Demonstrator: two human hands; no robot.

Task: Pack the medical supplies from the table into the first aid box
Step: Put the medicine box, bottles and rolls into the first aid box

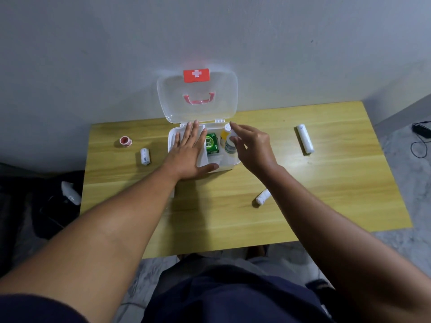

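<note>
The white first aid box (pixel 233 164) stands open at the table's far middle, its clear lid (pixel 198 94) leaning on the wall. Inside lie a green packet (pixel 211 143), a yellow bottle (pixel 225 134) and a white bottle (pixel 229 145). My left hand (pixel 190 152) lies flat with straight fingers over the box's left side. My right hand (pixel 250 145) hovers over the right side, fingertips at the white bottle's cap. On the table lie a red tape roll (pixel 126 141), a small bandage roll (pixel 145 156), a long bandage roll (pixel 304 139) and another roll (pixel 263 197).
The yellow wooden table (pixel 338 183) stands against a grey wall. A clear plastic wrapper (pixel 71 193) lies on dark bags left of the table. A black cable and adapter (pixel 421 134) lie on the floor at right.
</note>
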